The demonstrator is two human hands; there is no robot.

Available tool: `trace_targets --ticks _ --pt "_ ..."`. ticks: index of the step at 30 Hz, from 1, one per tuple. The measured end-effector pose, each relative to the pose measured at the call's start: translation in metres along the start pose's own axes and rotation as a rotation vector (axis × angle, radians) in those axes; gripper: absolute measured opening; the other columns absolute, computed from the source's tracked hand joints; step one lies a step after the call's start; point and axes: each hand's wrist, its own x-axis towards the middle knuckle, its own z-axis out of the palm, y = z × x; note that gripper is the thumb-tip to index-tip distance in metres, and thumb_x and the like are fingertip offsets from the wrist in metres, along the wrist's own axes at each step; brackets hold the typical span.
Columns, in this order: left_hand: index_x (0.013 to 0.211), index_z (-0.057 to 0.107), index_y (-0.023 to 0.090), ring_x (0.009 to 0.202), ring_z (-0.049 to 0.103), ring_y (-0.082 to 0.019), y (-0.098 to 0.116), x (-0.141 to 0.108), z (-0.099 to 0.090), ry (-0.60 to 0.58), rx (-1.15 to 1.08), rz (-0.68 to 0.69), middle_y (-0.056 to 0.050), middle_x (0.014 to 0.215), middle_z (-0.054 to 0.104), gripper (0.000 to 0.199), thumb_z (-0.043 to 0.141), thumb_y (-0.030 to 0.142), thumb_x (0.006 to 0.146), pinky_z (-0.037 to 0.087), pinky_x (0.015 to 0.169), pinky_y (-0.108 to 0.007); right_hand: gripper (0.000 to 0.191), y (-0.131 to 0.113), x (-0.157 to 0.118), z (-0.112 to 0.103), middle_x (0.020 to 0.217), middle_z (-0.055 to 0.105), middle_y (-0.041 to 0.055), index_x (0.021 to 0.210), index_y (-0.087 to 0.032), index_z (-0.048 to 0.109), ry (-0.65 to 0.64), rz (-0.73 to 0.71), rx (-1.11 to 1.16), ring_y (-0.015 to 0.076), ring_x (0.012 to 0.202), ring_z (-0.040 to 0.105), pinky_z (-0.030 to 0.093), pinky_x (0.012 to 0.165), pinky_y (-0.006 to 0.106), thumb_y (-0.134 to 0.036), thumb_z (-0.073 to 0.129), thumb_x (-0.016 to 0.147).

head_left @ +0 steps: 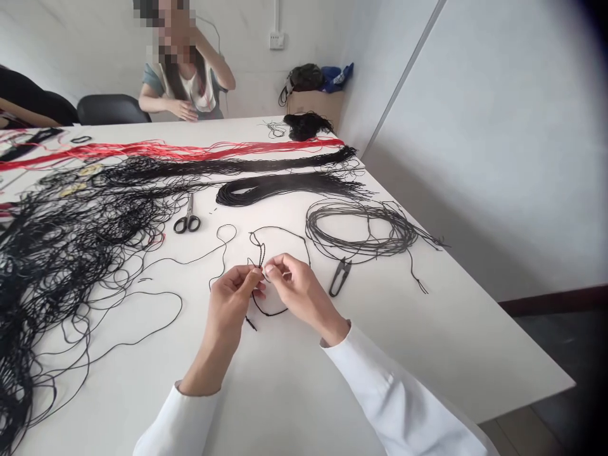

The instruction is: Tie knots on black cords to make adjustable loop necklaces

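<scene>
1. The knotted black cord [261, 252] is at your fingertips, just above the near part of the table [380, 361]; its wide loop spreads out behind and below your hands.
2. Your left hand [232, 290] is nearly closed, its back toward you, the thumb pressed to the index finger in a pinch on the cord; the other fingers curl beneath.
3. Your right hand [298, 284] comes in from the other side, wrist bent inward, thumb and index finger pinched together on the cord close to the left thumb. The strand between these tips is too fine to trace.
4. Both your forearms, in white sleeves [403, 396], angle inward so that the fingertips almost meet.
5. Right of your right hand lie the thread snips [346, 268], near a loose coil of black cord [409, 237].
6. Beyond your left hand are the scissors [190, 209], beside a tangle of black cords [114, 221].
7. Farther back stretch a folded black bundle [285, 185] and red cords [266, 149]; across the table sits another person [190, 92].
</scene>
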Motion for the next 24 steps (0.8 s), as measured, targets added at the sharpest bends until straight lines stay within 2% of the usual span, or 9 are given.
trace_targets --ticks 3,6,11,19,24 --pt "0.082 0.071 0.015 0.07 0.059 -0.016 0.0007 -0.0017 0.0003 -0.021 0.042 -0.025 -0.004 0.079 0.065 0.027 0.078 0.04 0.075 0.051 0.063 -0.028 0.023 -0.001 0.0005 -0.0012 0.091 0.068 0.0028 0.096 -0.019 0.063 0.031 -0.012 0.021 0.0152 0.078 0.058 0.045 0.07 0.028 -0.04 0.055 0.094" --pt "0.079 0.07 0.015 0.073 0.059 -0.017 0.0013 -0.0031 0.004 -0.055 0.043 -0.03 -0.004 0.081 0.064 0.025 0.078 0.039 0.075 0.054 0.06 -0.028 0.024 0.0 0.001 -0.0009 0.077 0.064 0.0003 0.086 -0.018 0.063 -0.014 -0.026 0.101 0.0138 0.069 0.055 0.043 0.064 0.028 -0.04 0.056 0.094" --pt "0.071 0.068 0.015 0.067 0.054 -0.016 0.0002 -0.0015 0.0081 -0.029 0.028 -0.06 -0.002 0.071 0.056 0.022 0.077 0.035 0.072 0.054 0.054 -0.028 0.024 0.0021 0.0029 0.0003 0.072 0.062 -0.0005 0.075 -0.018 0.061 0.035 -0.002 0.155 0.0131 0.065 0.053 0.041 0.062 0.027 -0.036 0.059 0.09" --pt "0.082 0.071 0.015 0.071 0.058 -0.016 0.0026 -0.0023 0.0046 -0.084 -0.016 -0.071 -0.006 0.085 0.064 0.023 0.076 0.036 0.075 0.052 0.055 -0.026 0.027 -0.0011 0.0019 -0.0058 0.076 0.065 0.0001 0.082 -0.017 0.067 0.047 0.061 0.103 0.0135 0.069 0.053 0.042 0.067 0.028 -0.041 0.058 0.092" --pt "0.085 0.067 0.016 0.056 0.05 -0.01 0.0023 -0.0025 0.0042 -0.046 0.112 -0.051 -0.001 0.073 0.063 0.024 0.072 0.04 0.08 0.041 0.052 -0.023 0.025 -0.0017 0.0019 -0.0095 0.079 0.066 0.0005 0.086 -0.018 0.067 0.007 0.055 0.068 0.014 0.071 0.055 0.043 0.068 0.027 -0.041 0.059 0.09"
